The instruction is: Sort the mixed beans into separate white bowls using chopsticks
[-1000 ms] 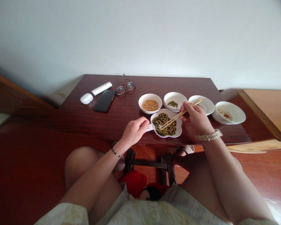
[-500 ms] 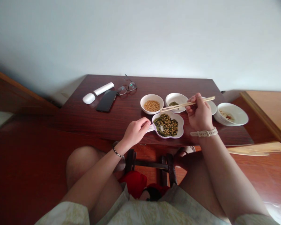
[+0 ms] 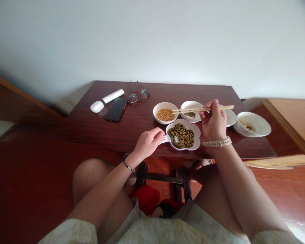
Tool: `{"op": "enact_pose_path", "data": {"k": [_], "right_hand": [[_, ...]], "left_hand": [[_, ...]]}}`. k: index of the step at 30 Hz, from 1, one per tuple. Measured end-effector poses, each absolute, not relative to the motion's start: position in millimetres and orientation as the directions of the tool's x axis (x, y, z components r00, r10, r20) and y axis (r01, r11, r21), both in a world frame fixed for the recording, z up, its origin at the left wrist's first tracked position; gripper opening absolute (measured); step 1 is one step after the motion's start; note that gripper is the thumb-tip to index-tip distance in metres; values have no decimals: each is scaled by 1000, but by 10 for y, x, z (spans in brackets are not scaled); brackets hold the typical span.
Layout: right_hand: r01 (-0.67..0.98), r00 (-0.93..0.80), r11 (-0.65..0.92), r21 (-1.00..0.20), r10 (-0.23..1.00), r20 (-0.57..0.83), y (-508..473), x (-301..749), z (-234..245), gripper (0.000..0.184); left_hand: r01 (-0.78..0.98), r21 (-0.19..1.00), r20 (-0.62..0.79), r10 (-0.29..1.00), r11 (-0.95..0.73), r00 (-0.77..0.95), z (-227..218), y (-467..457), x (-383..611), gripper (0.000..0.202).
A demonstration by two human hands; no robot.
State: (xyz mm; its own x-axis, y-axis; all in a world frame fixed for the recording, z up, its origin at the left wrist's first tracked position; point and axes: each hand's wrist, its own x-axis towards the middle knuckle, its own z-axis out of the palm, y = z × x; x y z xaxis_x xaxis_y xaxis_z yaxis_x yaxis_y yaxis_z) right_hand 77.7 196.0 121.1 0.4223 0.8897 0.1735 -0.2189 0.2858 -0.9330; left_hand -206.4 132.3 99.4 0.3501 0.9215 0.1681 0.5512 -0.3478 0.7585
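My left hand [image 3: 149,141] is closed on the short handle of a white flower-shaped dish [image 3: 197,138] with a purple rim. Mixed yellow, green and dark beans [image 3: 183,137] lie inside it. In my right hand [image 3: 215,122] is a pair of wooden chopsticks [image 3: 190,110], held nearly level. Their tips are over the right rim of a white bowl [image 3: 156,117] of yellow soybeans [image 3: 165,115]; I cannot make out a bean between them. Beneath the chopsticks stands a second white bowl [image 3: 191,103] with a few green beans [image 3: 190,115].
Partly behind my right hand is a white dish [image 3: 231,118]. A larger white bowl [image 3: 263,127] with pale and reddish bits stands at the right. Toward the left of the dark table [image 3: 96,135] lie glasses [image 3: 138,96], a black phone [image 3: 116,109] and a white device [image 3: 96,106].
My right hand has shifted slightly left, and the chopstick tips have risen from near the flower-shaped dish to the soybean bowl's rim. My left hand keeps its hold on the handle.
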Motion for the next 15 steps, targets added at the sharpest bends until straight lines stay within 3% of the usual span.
{"op": "enact_pose_path", "data": {"k": [8,15], "right_hand": [[-283,340,205,-937,935,102,1838,841,1225,51],[-165,263,150,-975,959,103,1736,969,1226,54]], "left_hand": [[552,759,170,924,-344,342,1003,1319,-2056,33],[561,752,172,924,-347,341,988,1327,-2050,32]]}}
